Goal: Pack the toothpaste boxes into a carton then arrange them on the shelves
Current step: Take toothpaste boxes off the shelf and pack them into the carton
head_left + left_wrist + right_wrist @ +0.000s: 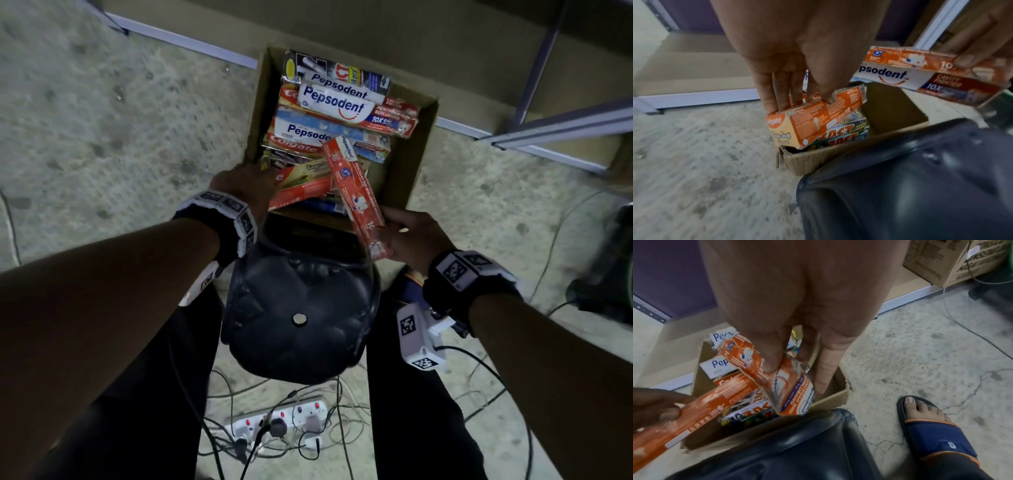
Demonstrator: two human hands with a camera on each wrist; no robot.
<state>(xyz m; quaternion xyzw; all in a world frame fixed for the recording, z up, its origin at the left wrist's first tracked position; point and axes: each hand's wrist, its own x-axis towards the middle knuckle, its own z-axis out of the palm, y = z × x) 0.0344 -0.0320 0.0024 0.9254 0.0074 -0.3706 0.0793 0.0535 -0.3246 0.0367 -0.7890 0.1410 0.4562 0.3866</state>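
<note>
Leaning over the open carton [419,144] on the floor [102,120], the person has a toothpaste box in each of the hands. The carton stands just past a dark padded seat [301,308], close to the foot of the shelves [561,120], and is already piled with Pepsodent, Colgate and other boxes lying crosswise in loose layers.

These boxes look light and thin-walled: long card sleeves, stiff along their length but easy to dent at the corners and end flaps. The red Pepsodent box [352,185] in the right hand [411,236] already looks creased and frayed at its near end in the right wrist view, so I would judge a pinch across the broad faces, near the middle or just short of the end, safer than squeezing the flap. The glossy print may be a little slippery, but the weight is small.

The right hand holds that box by its near end, thumb [772,360] on top and the other fingers under and beside it, the box slanting over the carton's near right corner. The left hand [246,185] reaches down from above, palm down, fingers [777,91] nearly straight and thumb opposed, pinching the orange Colgate box [816,118] by its long sides; that box sits tilted over the near left part of the pile. Both forearms stretch forward and down, wrists bent toward the carton.
</note>
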